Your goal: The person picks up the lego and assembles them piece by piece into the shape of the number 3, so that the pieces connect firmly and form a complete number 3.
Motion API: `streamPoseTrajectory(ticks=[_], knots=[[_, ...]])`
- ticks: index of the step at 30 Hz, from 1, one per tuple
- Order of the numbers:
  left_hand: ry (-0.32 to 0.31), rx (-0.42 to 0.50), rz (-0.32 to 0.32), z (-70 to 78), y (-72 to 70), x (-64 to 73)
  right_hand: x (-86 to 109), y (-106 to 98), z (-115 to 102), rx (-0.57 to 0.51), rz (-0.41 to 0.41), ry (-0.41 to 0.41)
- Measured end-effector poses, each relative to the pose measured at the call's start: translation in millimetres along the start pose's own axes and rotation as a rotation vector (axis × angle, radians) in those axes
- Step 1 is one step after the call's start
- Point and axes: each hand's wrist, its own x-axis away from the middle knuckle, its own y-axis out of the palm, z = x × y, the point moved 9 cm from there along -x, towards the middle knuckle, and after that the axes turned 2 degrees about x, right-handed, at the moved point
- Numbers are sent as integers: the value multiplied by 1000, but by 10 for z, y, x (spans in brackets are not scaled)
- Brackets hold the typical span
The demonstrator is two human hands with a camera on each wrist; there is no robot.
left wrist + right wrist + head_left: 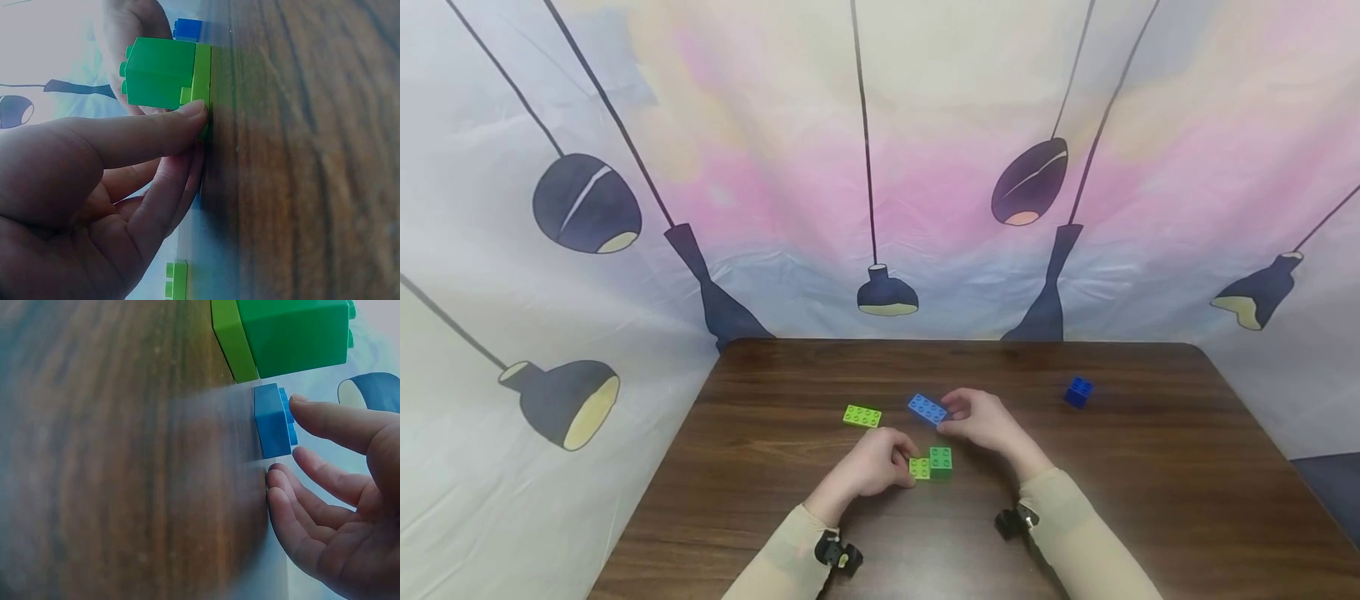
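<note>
My left hand (872, 462) pinches the left end of a flat lime-green toy brick (919, 468) between thumb and fingers, low at the tabletop. On the right part of that brick sits a taller green brick (940, 461), plain in the left wrist view. Farther back, a flat blue brick (927, 409) lies studs up on the table. Beside its right end is my right hand (985, 419), fingers loosely bent and spread. In the right wrist view, the thumb tip comes close to the blue brick's (273, 422) studs; whether it touches I cannot tell.
Another flat lime-green brick (862, 416) lies left of the blue one. A dark blue square brick (1078, 392) stands toward the back right of the brown wooden table (1150, 500). Behind the table hangs a cloth (955, 275) printed with lamps.
</note>
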Motion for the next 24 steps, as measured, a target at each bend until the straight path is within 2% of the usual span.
streamPoseTrajectory(ticks=[15, 24], knots=[[23, -4, -6, -6, -26, -22, -31, -7, 32, 9, -1, 16], [7, 7, -13, -14, -14, -6, -13, 14, 18, 15, 7, 20]])
